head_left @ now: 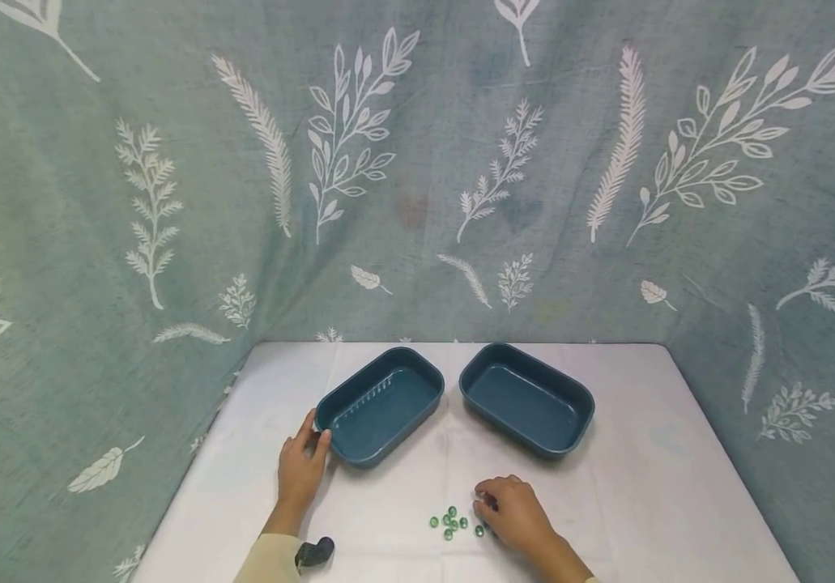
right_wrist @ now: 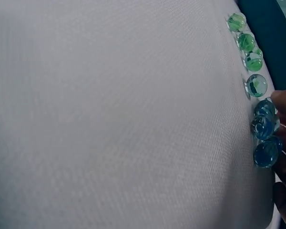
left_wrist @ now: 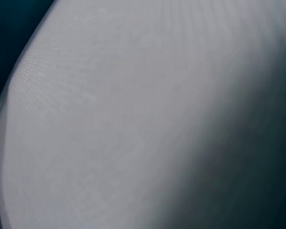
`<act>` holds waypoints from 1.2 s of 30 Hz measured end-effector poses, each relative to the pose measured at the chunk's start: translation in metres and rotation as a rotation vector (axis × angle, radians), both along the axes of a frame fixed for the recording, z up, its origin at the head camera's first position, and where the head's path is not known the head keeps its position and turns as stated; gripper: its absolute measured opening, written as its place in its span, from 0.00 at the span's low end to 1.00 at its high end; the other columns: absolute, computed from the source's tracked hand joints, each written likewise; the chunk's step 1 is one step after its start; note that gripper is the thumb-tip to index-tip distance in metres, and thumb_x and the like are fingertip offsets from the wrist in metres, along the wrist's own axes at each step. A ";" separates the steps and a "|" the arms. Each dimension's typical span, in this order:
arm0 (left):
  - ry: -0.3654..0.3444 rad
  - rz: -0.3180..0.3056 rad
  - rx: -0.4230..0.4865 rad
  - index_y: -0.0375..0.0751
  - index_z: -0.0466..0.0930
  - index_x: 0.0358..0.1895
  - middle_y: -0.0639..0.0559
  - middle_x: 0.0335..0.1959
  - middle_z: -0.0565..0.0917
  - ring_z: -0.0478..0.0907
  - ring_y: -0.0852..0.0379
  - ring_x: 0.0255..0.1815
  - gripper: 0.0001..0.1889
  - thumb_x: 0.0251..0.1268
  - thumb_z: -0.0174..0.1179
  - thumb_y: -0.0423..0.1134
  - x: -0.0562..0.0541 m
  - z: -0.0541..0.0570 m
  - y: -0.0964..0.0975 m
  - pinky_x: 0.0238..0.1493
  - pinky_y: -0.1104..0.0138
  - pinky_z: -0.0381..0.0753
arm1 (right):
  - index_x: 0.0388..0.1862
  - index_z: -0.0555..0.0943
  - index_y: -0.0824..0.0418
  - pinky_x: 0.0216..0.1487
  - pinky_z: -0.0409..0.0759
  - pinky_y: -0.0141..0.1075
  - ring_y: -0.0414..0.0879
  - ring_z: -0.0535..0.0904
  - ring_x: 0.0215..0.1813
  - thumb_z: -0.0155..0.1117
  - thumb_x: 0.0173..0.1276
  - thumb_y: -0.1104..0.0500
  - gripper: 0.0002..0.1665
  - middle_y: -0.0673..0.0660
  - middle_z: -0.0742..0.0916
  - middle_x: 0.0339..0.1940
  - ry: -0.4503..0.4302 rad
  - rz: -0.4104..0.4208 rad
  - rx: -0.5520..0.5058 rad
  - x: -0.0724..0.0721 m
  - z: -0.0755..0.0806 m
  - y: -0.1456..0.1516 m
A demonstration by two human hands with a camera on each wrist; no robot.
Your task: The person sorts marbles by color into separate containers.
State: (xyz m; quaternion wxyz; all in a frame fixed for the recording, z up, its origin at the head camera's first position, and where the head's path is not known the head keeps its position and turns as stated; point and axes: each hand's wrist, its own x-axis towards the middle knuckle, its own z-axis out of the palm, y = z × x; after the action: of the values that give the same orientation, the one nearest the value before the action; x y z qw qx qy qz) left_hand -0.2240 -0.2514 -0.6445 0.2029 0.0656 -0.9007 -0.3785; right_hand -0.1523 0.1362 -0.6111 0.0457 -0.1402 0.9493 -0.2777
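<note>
My left hand (head_left: 304,463) touches the near left corner of a dark teal tray (head_left: 381,409), thumb on the near side and fingers along the left wall. Green glass marbles (head_left: 453,525) lie grouped on the white table. Just right of them my right hand (head_left: 515,510) hovers low, fingers loosely bent with a gap between thumb and forefinger. The right wrist view has blue marbles (right_wrist: 264,126) right beside its fingers (right_wrist: 285,101), with green marbles (right_wrist: 247,42) farther along. The palm hides part of that spot from above, and no marble shows clearly in the grasp.
A second teal tray (head_left: 526,405) stands at the back right, angled toward the first. A dark strap end (head_left: 315,552) sticks out by the left sleeve (head_left: 271,559). Patterned green cloth (head_left: 417,178) hangs behind and along both sides of the white table (head_left: 643,486).
</note>
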 end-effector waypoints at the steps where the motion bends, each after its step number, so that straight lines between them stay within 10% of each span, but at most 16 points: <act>1: -0.008 0.003 0.000 0.50 0.63 0.73 0.38 0.52 0.83 0.70 0.40 0.65 0.30 0.72 0.55 0.53 0.000 -0.001 -0.001 0.73 0.46 0.44 | 0.43 0.86 0.50 0.37 0.72 0.38 0.34 0.68 0.32 0.69 0.62 0.48 0.13 0.33 0.75 0.25 0.007 0.004 0.007 0.000 0.000 -0.001; 36: -0.010 -0.002 0.023 0.53 0.63 0.74 0.39 0.56 0.80 0.69 0.41 0.66 0.31 0.71 0.55 0.55 -0.003 -0.007 -0.002 0.73 0.46 0.44 | 0.39 0.84 0.51 0.40 0.75 0.41 0.39 0.77 0.36 0.63 0.67 0.51 0.08 0.40 0.81 0.29 0.006 0.006 0.158 -0.015 0.003 -0.013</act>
State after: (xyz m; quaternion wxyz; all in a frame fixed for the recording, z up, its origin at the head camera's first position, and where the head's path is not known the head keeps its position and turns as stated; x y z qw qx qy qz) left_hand -0.2272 -0.2535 -0.6517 0.1974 0.0688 -0.8974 -0.3885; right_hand -0.1676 0.1233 -0.6081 0.0545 -0.1396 0.9680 -0.2011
